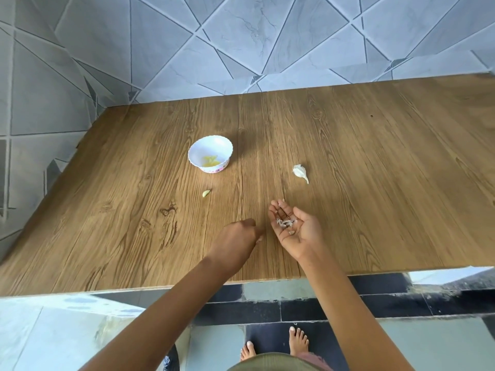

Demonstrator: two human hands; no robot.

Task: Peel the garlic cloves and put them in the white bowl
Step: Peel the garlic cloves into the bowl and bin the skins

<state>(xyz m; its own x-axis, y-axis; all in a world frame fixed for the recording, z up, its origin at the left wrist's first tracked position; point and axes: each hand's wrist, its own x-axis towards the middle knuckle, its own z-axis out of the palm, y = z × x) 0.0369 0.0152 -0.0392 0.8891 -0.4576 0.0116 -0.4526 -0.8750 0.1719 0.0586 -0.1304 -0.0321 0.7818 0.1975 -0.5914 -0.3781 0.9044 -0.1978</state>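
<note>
Wearing an olive-green garment (270, 363), pinkish fabric (317, 359) showing beside it, left hand (239, 235), right hand (296, 227), forearms (171, 301) and feet (298, 341) going bare.

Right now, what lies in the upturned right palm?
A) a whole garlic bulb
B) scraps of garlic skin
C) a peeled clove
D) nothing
B: the right hand is turned palm up over the table, and papery garlic skin scraps lie loose on it by the relaxed fingers.
</note>
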